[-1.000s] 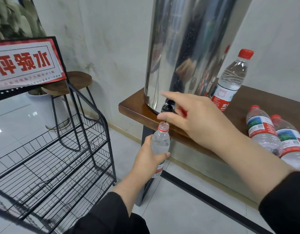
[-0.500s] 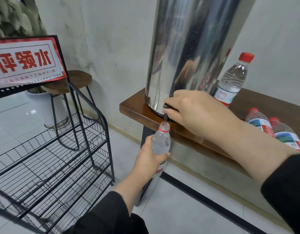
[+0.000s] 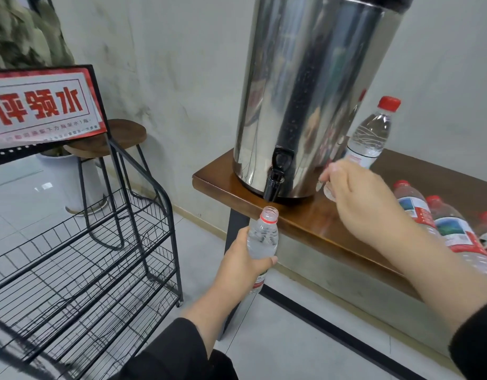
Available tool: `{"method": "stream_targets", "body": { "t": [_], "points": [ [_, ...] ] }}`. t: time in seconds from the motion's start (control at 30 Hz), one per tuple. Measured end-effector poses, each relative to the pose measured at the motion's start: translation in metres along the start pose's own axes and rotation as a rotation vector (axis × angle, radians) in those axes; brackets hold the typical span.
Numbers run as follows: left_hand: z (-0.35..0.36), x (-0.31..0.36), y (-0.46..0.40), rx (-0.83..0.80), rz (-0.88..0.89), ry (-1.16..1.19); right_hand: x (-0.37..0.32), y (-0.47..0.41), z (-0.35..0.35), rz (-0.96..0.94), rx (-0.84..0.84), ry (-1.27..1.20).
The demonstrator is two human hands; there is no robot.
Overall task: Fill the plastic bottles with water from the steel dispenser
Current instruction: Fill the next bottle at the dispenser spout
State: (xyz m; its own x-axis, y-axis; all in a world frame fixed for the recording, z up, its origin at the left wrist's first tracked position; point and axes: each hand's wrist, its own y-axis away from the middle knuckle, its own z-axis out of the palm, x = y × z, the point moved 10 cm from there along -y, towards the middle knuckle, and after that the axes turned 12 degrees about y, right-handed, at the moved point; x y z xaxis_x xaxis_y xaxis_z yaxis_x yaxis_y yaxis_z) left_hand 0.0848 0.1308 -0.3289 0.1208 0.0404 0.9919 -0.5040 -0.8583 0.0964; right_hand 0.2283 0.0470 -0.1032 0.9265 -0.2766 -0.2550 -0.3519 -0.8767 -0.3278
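Observation:
The tall steel dispenser (image 3: 305,91) stands on the left end of a wooden table (image 3: 305,223), its black tap (image 3: 275,182) over the table's edge. My left hand (image 3: 242,267) grips an uncapped plastic bottle (image 3: 262,237) upright just below the tap; the bottle looks nearly full. My right hand (image 3: 357,198) hovers over the table to the right of the tap, off the tap, its curled fingers pinching a small blurred bottle cap (image 3: 327,191). No water runs from the tap.
A capped bottle (image 3: 369,135) stands upright behind my right hand. Several capped bottles (image 3: 453,226) lie on the table at the right. A black wire rack (image 3: 86,256) with a red sign (image 3: 39,105) stands left, with a stool (image 3: 113,138) and a potted plant behind it.
My right hand has let go of the tap and moved right, over the table. My left hand keeps the bottle under the tap.

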Motion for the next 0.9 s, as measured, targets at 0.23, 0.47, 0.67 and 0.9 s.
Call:
{"method": "stream_targets", "body": {
  "t": [0.23,0.47,0.67,0.9],
  "points": [
    [0.017,0.009,0.044,-0.073,0.035,0.014,0.014,0.054,0.010,0.059,-0.238,0.053],
    [0.036,0.051,0.115,-0.121,0.117,0.085,-0.033,0.083,-0.026,-0.169,-0.152,0.004],
    [0.046,0.080,0.164,-0.161,0.190,0.093,-0.057,0.117,-0.048,-0.245,-0.237,0.094],
    [0.045,0.093,0.204,-0.153,0.247,0.097,-0.066,0.148,-0.062,-0.204,-0.320,0.205]
  ]
}}
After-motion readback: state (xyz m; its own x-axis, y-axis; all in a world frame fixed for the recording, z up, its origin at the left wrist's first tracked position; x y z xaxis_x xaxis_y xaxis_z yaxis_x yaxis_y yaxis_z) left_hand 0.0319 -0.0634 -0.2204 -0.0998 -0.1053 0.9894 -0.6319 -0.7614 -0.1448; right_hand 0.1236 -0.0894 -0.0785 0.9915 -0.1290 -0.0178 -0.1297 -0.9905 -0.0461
